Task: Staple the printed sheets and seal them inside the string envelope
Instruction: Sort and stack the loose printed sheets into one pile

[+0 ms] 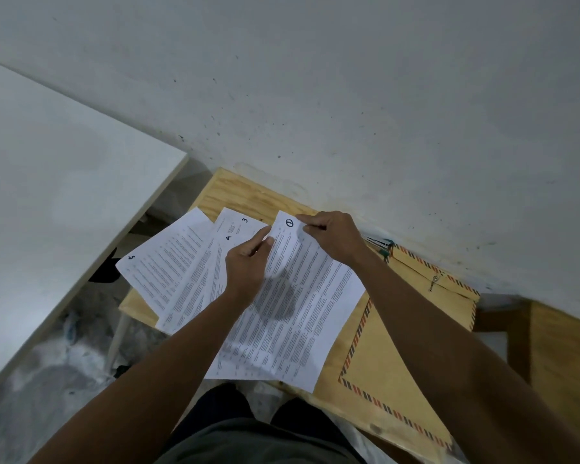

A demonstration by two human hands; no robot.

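Note:
Several printed sheets lie fanned on a small wooden table, each with a handwritten number. The sheet marked 1 is on top. My right hand pinches its top right corner, and my left hand pinches its top left edge. Sheets marked 3 and 4 and another sheet spread out to the left under it. A brown string envelope with a red and blue striped border lies on the right, partly under my right arm, its string clasp near the wall.
A white wall rises right behind the table. A white tabletop stands to the left. A dark and green object, perhaps a stapler, lies by the wall, mostly hidden behind my right wrist. Crumpled plastic covers the floor at the lower left.

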